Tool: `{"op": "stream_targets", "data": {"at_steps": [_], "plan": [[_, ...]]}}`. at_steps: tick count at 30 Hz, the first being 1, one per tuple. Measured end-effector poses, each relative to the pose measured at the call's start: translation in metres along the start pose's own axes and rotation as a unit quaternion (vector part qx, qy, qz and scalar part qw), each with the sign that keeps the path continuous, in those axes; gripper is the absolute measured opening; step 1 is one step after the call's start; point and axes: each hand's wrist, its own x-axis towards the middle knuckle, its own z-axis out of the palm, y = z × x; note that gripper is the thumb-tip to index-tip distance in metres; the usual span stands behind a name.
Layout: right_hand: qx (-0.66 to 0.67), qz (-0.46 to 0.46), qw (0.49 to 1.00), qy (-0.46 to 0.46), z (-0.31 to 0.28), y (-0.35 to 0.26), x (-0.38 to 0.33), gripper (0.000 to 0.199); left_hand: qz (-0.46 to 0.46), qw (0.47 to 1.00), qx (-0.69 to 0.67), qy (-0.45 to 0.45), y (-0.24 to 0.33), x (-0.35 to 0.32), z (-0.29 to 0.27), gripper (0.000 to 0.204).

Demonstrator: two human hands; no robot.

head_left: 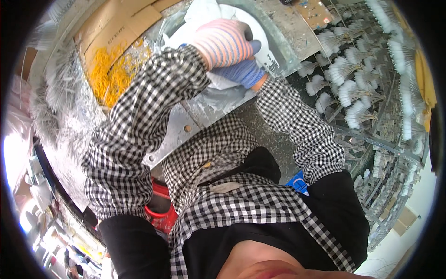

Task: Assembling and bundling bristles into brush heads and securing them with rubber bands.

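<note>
While your left hand (223, 42) in its striped glove is curling down onto the white bag (204, 18), your right hand (244, 69) is tucking beneath it, grip hidden. Many white tufts (348, 88) are already hanging finished; yellow rubber bands (111, 69) are waiting, unused.

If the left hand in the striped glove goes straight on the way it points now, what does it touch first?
Most likely the white round plate: the left hand already lies over it, above the right hand in its blue glove. Depth is unclear here.
</note>
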Motion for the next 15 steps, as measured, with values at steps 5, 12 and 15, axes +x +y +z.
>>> {"op": "stream_targets", "data": {"at_steps": [5, 12, 15], "plan": [[0.033, 0.020, 0.999, 0.002, -0.014, -0.005, -0.003, 0.074, -0.012, 0.999, -0.020, -0.023, 0.004, 0.005, -0.002, 0.052], [-0.001, -0.033, 0.997, 0.077, 0.002, 0.009, -0.001, 0.067, -0.024, 0.999, -0.016, -0.039, 0.006, 0.008, -0.004, 0.056], [-0.027, -0.074, 0.987, 0.142, 0.009, 0.016, 0.000, 0.064, -0.011, 1.000, -0.016, -0.007, 0.002, 0.010, 0.001, 0.057]]}}
